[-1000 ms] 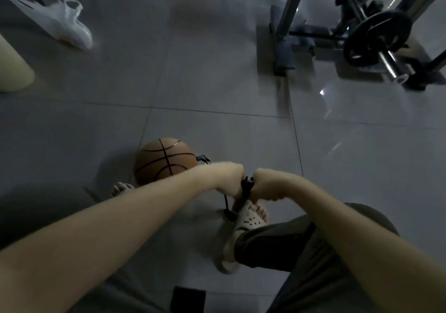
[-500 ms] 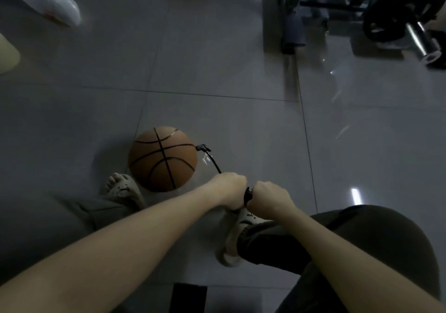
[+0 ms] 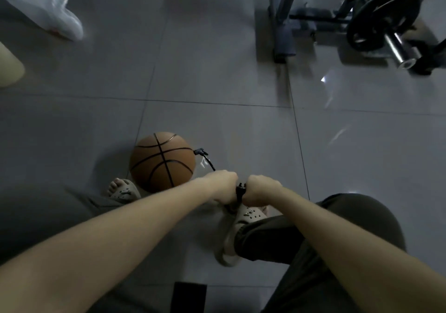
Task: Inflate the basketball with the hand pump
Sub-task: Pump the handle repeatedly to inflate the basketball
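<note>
The basketball (image 3: 163, 161) sits on the grey tiled floor (image 3: 217, 71), just beside the toes of the person's left sandal (image 3: 123, 190) and a little ahead of the hands. A thin black hose (image 3: 209, 162) runs from a connector at the ball's right side back under the left hand (image 3: 223, 184). Both fists are closed on the black pump handle (image 3: 240, 190), the left hand on its left end and the right hand (image 3: 261, 189) on its right end, each grip clamped tight around the bar with only the centre piece showing between them. The pump body below is mostly hidden by the hands; it appears to stand by the right sandal (image 3: 243, 218), though whether the foot pins its base cannot be told. The step in hand looks like a pumping stroke. To do it well, the push should probably go straight down along the pump's axis with even force from both hands, so the shaft does not tilt, and the hose should keep some slack so the needle is not tugged sideways in the valve or the ball rolled off.
</note>
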### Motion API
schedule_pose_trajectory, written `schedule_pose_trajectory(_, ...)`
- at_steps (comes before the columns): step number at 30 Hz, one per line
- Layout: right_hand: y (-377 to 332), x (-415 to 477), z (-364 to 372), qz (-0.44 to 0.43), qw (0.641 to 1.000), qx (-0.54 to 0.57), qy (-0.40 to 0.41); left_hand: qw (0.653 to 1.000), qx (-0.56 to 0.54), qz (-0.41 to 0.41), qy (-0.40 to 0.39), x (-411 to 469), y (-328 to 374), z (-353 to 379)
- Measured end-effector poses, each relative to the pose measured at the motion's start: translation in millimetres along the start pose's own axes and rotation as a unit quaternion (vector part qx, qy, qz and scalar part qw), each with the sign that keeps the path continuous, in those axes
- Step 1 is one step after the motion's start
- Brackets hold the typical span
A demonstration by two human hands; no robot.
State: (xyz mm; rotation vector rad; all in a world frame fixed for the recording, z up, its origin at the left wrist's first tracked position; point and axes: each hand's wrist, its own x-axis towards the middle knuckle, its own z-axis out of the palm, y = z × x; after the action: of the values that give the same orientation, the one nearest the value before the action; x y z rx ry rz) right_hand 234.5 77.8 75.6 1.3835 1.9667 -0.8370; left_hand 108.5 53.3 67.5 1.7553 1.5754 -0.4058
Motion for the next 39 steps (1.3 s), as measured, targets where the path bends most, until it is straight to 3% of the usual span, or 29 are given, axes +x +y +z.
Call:
schedule_pose_trajectory(8, -4.4, -65.4, -76.4, -0.034, 0.999, 0.020, 0.025, 0.999, -0.016, 0.027, 0.031, -54.1, 24.8, -84.5)
schedule_pose_trajectory(11, -3.2, -42.4, -44.2, -0.028, 0.999, 0.008, 0.013, 1.000, -0.014, 0.013, 0.004, -37.1, 18.1, -55.2)
schedule_pose_trajectory(16, 11.3, 7.7, 3.9, -0.012, 1.000, 0.010, 0.004, 0.999, -0.023, 0.015, 0.022, 3.9, 2.0, -1.1)
schedule_pose_trajectory(27, 17.1, 43.4, 28.4, -0.018, 0.998, -0.057, -0.036, 0.998, -0.062, -0.032, 0.005, 35.7, -7.0, 43.4)
schedule_pose_trajectory(31, 4.6, 17.4, 5.2, -0.029, 0.995, -0.073, -0.067, 0.998, -0.052, -0.041, -0.010, 13.9, 0.8, 22.5)
schedule_pose_trajectory(39, -5.4, -67.4, -88.2, -0.053, 0.998, -0.015, -0.041, 0.999, -0.031, 0.006, 0.017, -55.0, 22.4, -79.5)
